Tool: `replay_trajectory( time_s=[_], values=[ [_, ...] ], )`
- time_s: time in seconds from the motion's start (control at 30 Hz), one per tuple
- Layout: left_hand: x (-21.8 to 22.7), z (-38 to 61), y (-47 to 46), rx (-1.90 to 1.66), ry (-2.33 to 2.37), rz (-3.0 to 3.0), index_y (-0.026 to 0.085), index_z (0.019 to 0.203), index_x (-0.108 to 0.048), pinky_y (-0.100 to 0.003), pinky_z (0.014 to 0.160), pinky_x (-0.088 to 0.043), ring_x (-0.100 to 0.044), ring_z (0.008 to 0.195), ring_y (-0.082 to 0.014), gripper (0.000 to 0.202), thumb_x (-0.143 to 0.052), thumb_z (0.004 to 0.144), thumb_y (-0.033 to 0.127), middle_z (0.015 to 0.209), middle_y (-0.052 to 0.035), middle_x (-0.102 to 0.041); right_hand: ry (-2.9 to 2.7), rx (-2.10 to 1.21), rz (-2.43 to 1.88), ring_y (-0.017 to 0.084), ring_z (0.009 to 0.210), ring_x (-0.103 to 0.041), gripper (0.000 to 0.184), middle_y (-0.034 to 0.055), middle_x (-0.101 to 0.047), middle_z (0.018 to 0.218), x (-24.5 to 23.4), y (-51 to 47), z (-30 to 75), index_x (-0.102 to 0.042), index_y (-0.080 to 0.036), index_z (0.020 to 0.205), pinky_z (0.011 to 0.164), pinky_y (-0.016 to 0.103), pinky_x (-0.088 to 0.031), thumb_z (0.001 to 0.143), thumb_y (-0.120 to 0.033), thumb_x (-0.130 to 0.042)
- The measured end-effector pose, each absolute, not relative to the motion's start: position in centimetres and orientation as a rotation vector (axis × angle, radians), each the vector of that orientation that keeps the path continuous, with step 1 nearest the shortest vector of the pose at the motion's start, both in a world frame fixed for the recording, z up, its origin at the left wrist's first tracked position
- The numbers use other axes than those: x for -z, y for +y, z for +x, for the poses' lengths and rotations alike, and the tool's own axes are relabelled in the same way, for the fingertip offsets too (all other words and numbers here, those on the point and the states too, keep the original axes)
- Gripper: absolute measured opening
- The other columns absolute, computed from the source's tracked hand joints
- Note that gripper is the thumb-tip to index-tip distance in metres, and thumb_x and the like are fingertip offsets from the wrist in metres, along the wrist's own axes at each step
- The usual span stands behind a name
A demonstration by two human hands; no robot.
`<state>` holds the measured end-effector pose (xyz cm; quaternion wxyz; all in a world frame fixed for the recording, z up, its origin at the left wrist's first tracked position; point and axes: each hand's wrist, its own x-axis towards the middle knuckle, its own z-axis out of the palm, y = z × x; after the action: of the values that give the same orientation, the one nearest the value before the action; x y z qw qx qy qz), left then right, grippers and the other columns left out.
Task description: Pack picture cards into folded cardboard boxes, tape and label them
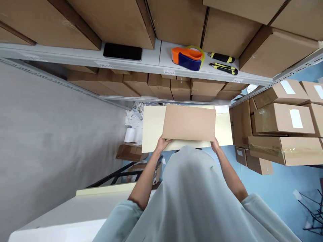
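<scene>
A flat-topped brown cardboard box lies before me over a pale yellow tabletop. My left hand grips its near left corner, the fingers tucked under the edge. At the near right corner, my right hand holds the box by its side, with part of the fingers hidden behind it. A white paper label rests on the tabletop beyond the box's far right corner.
Above the table runs a shelf bearing a black phone, an orange and blue tape dispenser and two utility knives. Cartons are stacked at the right. A white surface stands at lower left, near a grey wall.
</scene>
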<state>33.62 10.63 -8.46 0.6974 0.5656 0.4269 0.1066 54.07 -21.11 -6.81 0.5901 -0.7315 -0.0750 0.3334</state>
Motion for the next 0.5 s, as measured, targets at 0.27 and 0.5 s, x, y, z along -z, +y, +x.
replay_trajectory(
  time_s=[0.27,0.5],
  values=[
    [3.9,32.7,9.8,-0.27,0.841,1.575,0.018,0.121,-0.07,-0.051,0.125,-0.046,-0.066,0.139,-0.0352,0.074,-0.092,0.066,0.064,0.142,-0.0184,-0.074,-0.03,-0.644,-1.685,0.03,0.15,-0.059,0.089,0.011,-0.08,0.134,2.0,-22.0,56.8,-0.076,-0.02,0.134,0.134,0.049,-0.036,0.097,-0.091,-0.038],
    [-2.6,35.1,7.7,-0.545,0.959,1.731,0.019,0.132,-0.072,-0.044,0.115,-0.054,-0.07,0.132,-0.0323,0.057,-0.061,0.101,0.065,0.137,-0.013,-0.078,-0.437,-0.454,-2.078,0.04,0.132,-0.07,0.092,0.0186,-0.081,0.13,-5.5,-22.4,60.6,-0.082,-0.018,0.123,0.119,0.054,-0.049,0.1,-0.092,-0.033]
  ],
)
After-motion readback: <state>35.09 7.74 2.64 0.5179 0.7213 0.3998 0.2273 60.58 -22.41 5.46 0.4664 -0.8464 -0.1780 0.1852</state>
